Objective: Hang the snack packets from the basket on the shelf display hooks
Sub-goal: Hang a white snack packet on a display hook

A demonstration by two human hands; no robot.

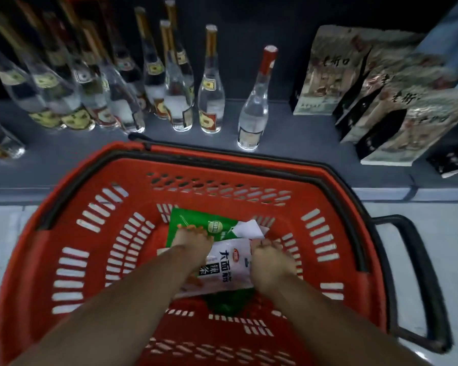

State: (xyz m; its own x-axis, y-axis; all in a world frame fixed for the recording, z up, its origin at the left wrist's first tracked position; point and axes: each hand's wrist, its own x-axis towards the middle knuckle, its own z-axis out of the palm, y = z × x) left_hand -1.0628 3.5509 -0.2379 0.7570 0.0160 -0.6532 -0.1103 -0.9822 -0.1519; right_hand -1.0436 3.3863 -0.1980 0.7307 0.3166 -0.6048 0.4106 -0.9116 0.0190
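Both my arms reach down into a red shopping basket [72, 233] on the floor. At its bottom lie a white snack packet [228, 265] with dark lettering and a green packet [196, 223] behind it. My left hand [192, 243] lies on the green packet, its fingertips curled over the packet's face. My right hand [271, 261] grips the right edge of the white packet with curled fingers. Another dark green packet [229, 302] shows under the white one. No display hooks are in view.
Beyond the basket runs a low dark shelf [302, 136] with several clear glass liquor bottles [212, 83] on the left and patterned gift boxes [376, 101] on the right. The basket's black handle [418, 281] sticks out to the right over a pale floor.
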